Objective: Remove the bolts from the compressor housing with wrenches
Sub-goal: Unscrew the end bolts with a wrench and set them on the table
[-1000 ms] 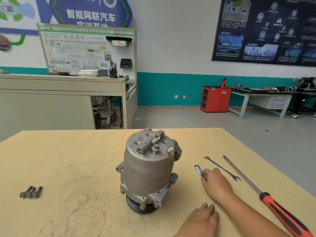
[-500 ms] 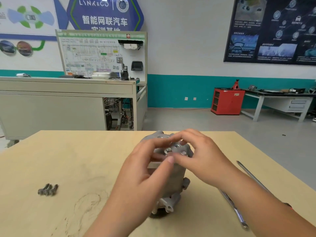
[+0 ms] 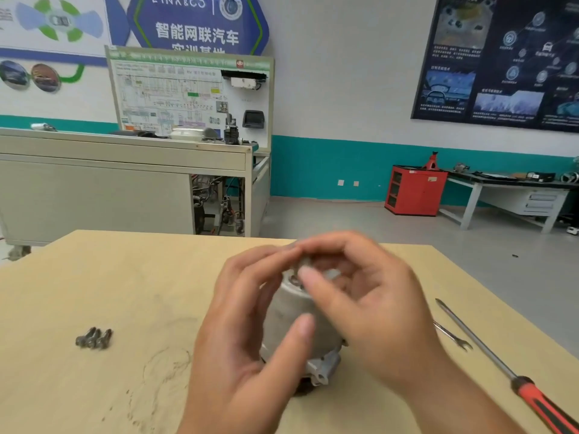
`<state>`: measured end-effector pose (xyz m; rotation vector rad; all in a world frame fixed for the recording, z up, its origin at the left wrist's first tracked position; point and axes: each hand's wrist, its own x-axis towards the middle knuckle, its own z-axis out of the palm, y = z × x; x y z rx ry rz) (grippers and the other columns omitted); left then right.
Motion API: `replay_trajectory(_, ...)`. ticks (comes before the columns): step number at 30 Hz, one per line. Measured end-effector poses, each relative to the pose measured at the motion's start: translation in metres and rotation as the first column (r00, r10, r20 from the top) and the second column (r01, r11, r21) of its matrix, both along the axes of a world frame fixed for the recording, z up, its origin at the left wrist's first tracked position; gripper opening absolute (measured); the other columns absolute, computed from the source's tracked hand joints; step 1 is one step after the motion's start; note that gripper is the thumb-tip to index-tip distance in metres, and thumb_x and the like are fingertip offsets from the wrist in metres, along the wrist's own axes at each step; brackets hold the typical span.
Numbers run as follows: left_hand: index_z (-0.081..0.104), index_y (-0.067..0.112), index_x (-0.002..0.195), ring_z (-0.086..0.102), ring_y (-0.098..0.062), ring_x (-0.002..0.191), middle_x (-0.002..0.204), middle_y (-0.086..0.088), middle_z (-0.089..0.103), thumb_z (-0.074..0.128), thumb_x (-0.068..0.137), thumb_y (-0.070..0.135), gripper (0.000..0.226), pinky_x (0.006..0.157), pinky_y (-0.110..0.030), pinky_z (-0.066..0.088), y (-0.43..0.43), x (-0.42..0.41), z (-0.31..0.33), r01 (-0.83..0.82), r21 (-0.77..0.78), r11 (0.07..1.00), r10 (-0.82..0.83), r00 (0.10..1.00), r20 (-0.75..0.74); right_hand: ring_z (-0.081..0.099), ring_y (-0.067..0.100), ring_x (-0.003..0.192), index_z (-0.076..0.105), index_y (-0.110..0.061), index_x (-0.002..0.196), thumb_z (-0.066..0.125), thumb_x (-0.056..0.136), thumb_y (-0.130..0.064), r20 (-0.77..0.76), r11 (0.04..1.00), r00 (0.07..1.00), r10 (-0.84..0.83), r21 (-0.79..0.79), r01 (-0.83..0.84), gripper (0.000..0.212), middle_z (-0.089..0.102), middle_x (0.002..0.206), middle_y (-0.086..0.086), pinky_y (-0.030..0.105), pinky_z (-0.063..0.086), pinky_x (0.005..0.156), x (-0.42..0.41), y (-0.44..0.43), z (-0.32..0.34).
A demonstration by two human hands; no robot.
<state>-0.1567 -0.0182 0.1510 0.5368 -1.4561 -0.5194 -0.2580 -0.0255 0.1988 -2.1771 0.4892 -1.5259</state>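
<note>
The grey compressor housing [image 3: 289,311] stands upright mid-table, mostly hidden behind both hands. My left hand [image 3: 247,327] wraps it from the left, with the thumb on its side wall and the fingers over the top rim. My right hand [image 3: 372,308] comes in from the right. Its thumb and curled fingers pinch a small grey bolt [image 3: 305,263] at the top face, blurred by motion. Three removed bolts [image 3: 94,338] lie together on the table at the left. A slim open-end wrench [image 3: 452,336] lies right of the housing, partly behind my right wrist.
A long screwdriver [image 3: 501,368] with a red and black handle lies diagonally along the right edge of the wooden table [image 3: 109,277]. Beyond the table are a beige workbench, a red cabinet and open grey floor.
My right hand left the wrench on the table and both hands rose onto the top of the housing, where the fingers keep working. The view has shifted slightly.
</note>
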Motion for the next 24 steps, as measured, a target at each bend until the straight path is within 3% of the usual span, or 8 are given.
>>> replay_trajectory(1,0.044,0.049,0.12,0.028,0.0,0.136,0.126,0.031,0.042,0.05,0.08,0.057,0.042,0.117,-0.03,0.024,-0.005,-0.003,-0.01,0.006,0.054,0.999,-0.001,0.994,-0.107,0.014,-0.006,0.068,0.065,0.007,0.088,0.049,0.079,0.006,-0.018,0.996,0.995,0.094,-0.006,-0.094,0.019,0.067,0.069,0.018,-0.008,0.033,0.061,0.015,0.006,-0.01)
replay_trajectory(2,0.042,0.053,0.113,0.021,0.005,0.136,0.124,0.035,0.038,0.041,0.086,0.057,0.027,0.117,-0.02,0.016,-0.007,-0.002,-0.021,0.031,0.124,0.992,0.001,0.968,-0.251,0.043,-0.01,0.056,0.066,-0.001,0.087,0.051,0.081,0.0,-0.02,0.996,0.996,0.086,0.036,-0.085,0.016,0.068,0.074,0.012,-0.006,0.037,0.064,0.029,0.008,-0.023)
replay_trajectory(3,0.043,0.051,0.107,0.018,0.008,0.135,0.121,0.035,0.038,0.035,0.092,0.049,0.018,0.114,-0.012,0.009,-0.008,0.008,-0.033,0.054,0.187,0.981,0.026,0.916,-0.4,0.062,0.003,0.076,0.066,-0.019,0.086,0.056,0.082,-0.009,-0.015,0.994,0.999,0.034,0.106,-0.032,0.014,0.066,0.08,-0.002,0.001,0.043,0.065,0.043,0.006,-0.038)
replay_trajectory(5,0.057,0.031,0.1,0.044,-0.001,0.125,0.107,0.02,0.06,0.055,0.086,0.017,0.02,0.107,-0.013,0.031,-0.003,0.052,-0.059,-0.012,0.269,0.963,0.15,0.855,-0.497,0.062,0.001,0.078,0.065,-0.025,0.086,0.061,0.081,-0.015,-0.057,0.965,0.997,-0.042,0.258,0.055,0.012,0.061,0.086,-0.012,0.011,0.049,0.065,0.076,-0.004,-0.069)
replay_trajectory(8,0.062,0.004,0.09,0.066,-0.013,0.099,0.101,-0.012,0.069,0.053,0.083,-0.022,0.029,0.083,-0.012,0.051,0.006,0.13,-0.095,-0.172,0.481,0.86,0.374,0.854,-0.362,0.059,0.0,0.075,0.065,-0.014,0.085,0.058,0.081,-0.008,-0.223,0.905,0.974,-0.038,0.405,0.128,0.01,0.061,0.091,-0.004,0.012,0.049,0.066,0.135,-0.031,-0.108)
replay_trajectory(12,0.057,0.014,0.116,0.051,-0.012,0.119,0.128,-0.005,0.057,0.06,0.088,-0.006,0.035,0.097,-0.022,0.037,-0.009,0.178,-0.126,-0.338,0.662,0.669,0.487,0.872,-0.047,0.061,0.016,0.089,0.062,-0.008,0.095,0.053,0.083,-0.004,-0.405,0.896,0.913,-0.047,0.387,0.218,0.016,0.063,0.099,0.007,0.025,0.048,0.082,0.2,-0.077,-0.145)
replay_trajectory(17,0.05,0.012,0.128,0.049,-0.019,0.12,0.136,-0.01,0.05,0.05,0.091,-0.003,0.039,0.098,-0.032,0.038,-0.02,0.207,-0.138,-0.098,0.826,0.555,0.453,0.868,-0.202,0.06,0.02,0.094,0.05,-0.012,0.101,0.047,0.088,-0.003,-0.541,0.876,0.836,-0.095,0.354,0.329,0.016,0.062,0.101,0.007,0.031,0.047,0.081,0.237,-0.119,-0.168)
replay_trajectory(24,0.043,0.008,0.137,0.049,-0.021,0.124,0.116,-0.003,0.057,0.036,0.09,-0.007,0.05,0.109,-0.038,0.037,-0.043,0.207,-0.14,0.099,0.828,0.552,0.388,0.848,-0.361,0.06,0.022,0.094,0.055,-0.012,0.096,0.054,0.085,-0.006,-0.588,0.855,0.807,-0.062,0.385,0.347,0.013,0.063,0.1,0.008,0.031,0.047,0.082,0.251,-0.134,-0.174)
